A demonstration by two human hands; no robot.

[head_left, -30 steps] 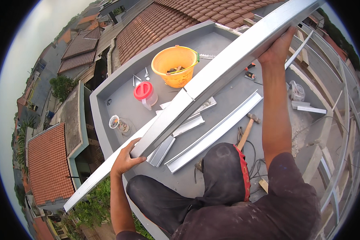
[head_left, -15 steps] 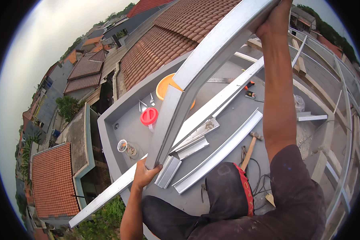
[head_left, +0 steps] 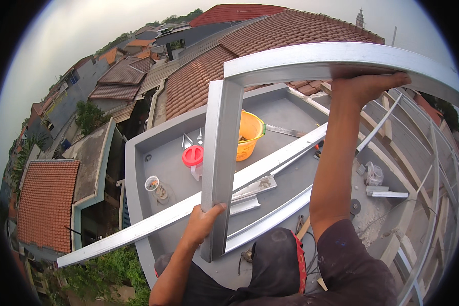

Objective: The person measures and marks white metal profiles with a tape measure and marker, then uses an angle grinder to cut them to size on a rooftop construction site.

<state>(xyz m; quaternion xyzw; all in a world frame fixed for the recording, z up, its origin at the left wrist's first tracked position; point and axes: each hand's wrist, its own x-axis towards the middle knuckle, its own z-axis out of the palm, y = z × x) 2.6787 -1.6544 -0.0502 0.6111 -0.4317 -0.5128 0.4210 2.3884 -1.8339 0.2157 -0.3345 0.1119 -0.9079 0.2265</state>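
A silver metal channel (head_left: 316,57) is bent into an angle, with a long arm running right and a short leg hanging down. My left hand (head_left: 201,224) grips the short leg low down, its thumb across the front edge. Under the long arm, my right hand (head_left: 364,87) holds it up from below with the arm raised. Behind the short leg, a long pale metal beam (head_left: 137,229) lies diagonally, its near-left end sticking out past the parapet. Channel offcuts (head_left: 246,205) rest beside it, and a curved channel strip (head_left: 270,224) is partly hidden.
A grey parapet (head_left: 133,176) edges the slab, with a drop to roofs and greenery on the left. An orange bucket (head_left: 249,137), red-lidded container (head_left: 193,155), plastic cup (head_left: 158,188) and saw blade (head_left: 286,131) stand or lie there. Metal framing (head_left: 436,148) rises at right.
The channel has swung from a steep diagonal to an upright short leg with a near-level long arm. My right hand has come lower; my left hand shifted slightly right and down.
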